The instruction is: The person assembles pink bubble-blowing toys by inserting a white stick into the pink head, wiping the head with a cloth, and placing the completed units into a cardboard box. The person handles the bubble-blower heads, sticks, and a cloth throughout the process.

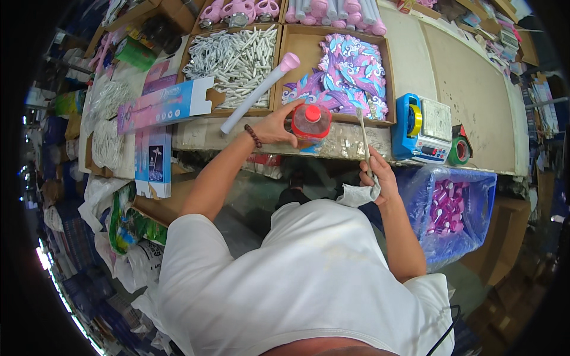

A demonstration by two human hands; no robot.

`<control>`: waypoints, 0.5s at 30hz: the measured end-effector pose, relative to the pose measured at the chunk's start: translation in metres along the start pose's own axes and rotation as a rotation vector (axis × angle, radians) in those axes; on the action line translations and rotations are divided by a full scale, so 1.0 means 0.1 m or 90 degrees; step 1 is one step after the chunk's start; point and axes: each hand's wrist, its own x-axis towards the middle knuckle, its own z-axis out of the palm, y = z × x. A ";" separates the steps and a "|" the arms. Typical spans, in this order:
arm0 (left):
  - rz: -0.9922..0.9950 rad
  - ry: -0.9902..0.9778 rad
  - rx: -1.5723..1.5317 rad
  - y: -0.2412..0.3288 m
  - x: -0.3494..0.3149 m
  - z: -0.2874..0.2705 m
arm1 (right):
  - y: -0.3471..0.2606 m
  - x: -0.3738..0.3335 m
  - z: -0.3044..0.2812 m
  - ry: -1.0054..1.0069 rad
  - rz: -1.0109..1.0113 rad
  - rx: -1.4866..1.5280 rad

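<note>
My left hand (274, 127), with a beaded bracelet at the wrist, is wrapped round a clear bottle with a red rim (311, 121) at the table's front edge. Something orange shows low in the bottle. Between the fingers of my right hand (380, 175) is a thin pale brush-like stick (364, 136), its tip pointing up toward a box of parts. A greyish-white cloth (358, 195) hangs from the same hand. Just behind my left hand lies a white tube with a pink end (261, 92), slanting across the box edge.
Cardboard boxes hold white parts (237, 59) and purple-blue decorated pieces (356, 71). Right of them stand a blue scale (424, 127) and a green tape roll (459, 149). A blue lined crate (475, 237) holds pink parts. Printed flat cartons (160, 110) lie at left.
</note>
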 end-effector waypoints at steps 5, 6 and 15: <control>-0.072 0.273 0.316 -0.21 0.33 -0.62 | 0.13 -0.06 0.10 0.030 -0.024 0.032; -0.069 0.345 0.420 -0.28 0.50 -0.71 | 0.16 -0.06 0.10 0.035 -0.033 0.042; -0.047 0.301 0.495 -0.16 0.69 -0.94 | -0.02 -0.40 0.11 0.097 -0.195 -0.080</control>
